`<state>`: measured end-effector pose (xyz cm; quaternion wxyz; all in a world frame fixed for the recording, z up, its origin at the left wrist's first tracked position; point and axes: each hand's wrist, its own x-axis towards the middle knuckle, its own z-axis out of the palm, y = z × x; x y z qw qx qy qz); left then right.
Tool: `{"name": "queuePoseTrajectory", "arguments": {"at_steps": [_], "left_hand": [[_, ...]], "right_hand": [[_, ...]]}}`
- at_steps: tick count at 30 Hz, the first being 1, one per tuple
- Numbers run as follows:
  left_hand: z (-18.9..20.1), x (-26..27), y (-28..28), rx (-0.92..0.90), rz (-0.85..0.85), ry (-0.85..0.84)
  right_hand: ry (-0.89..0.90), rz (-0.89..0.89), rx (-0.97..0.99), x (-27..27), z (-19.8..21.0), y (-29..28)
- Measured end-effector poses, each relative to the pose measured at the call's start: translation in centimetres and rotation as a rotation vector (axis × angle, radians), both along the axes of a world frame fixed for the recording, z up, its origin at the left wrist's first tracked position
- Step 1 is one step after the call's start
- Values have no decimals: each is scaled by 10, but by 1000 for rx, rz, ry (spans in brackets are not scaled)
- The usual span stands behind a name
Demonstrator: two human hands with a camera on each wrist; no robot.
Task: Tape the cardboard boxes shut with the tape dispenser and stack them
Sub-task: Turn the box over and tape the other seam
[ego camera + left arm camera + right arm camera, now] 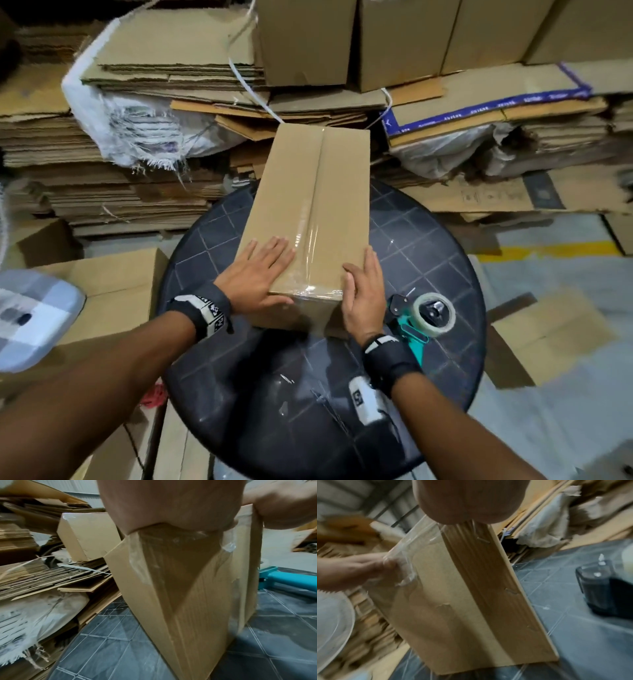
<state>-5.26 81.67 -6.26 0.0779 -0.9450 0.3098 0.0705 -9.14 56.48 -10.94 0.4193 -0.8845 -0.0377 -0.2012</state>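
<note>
A long cardboard box lies on the round dark table, with clear tape along its top seam and over the near end. My left hand rests flat on the box's near-left top corner, its thumb against the near end. My right hand presses the near-right corner, fingers straight along the side, thumb on top. In the left wrist view the taped end of the box fills the frame. The teal tape dispenser with its clear roll lies on the table just right of my right hand.
Stacks of flattened cardboard and a torn white sack crowd the far side. Assembled boxes stand on top at the back. Another box sits left of the table, beside a grey chequered cushion. Flat cardboard lies on the floor at right.
</note>
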Motion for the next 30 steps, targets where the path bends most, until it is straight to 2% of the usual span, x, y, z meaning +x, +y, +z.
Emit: {"name": "queuePoseTrajectory", "arguments": {"at_steps": [3, 7, 9, 13, 17, 20, 22, 26, 30], "left_hand": [[-1, 5, 3, 2, -68, 4], [0, 7, 5, -20, -99, 22], [1, 6, 5, -31, -77, 34], [2, 6, 4, -47, -61, 37], [3, 7, 4, -52, -61, 33], [1, 8, 4, -56, -71, 22], [0, 9, 4, -62, -75, 16], [0, 8, 4, -41, -68, 32], [1, 9, 3, -28, -56, 38]], "right_hand": [[75, -241, 300, -8, -1, 19], [132, -560, 818, -15, 9, 53], [106, -639, 919, -18, 11, 68], [-35, -672, 890, -16, 8, 74], [-251, -652, 751, -2, 16, 60], [-292, -654, 620, 9, 10, 58], [-322, -661, 629, 12, -2, 57], [-222, -821, 896, 7, -14, 61], [-60, -781, 874, -5, -15, 59]]}}
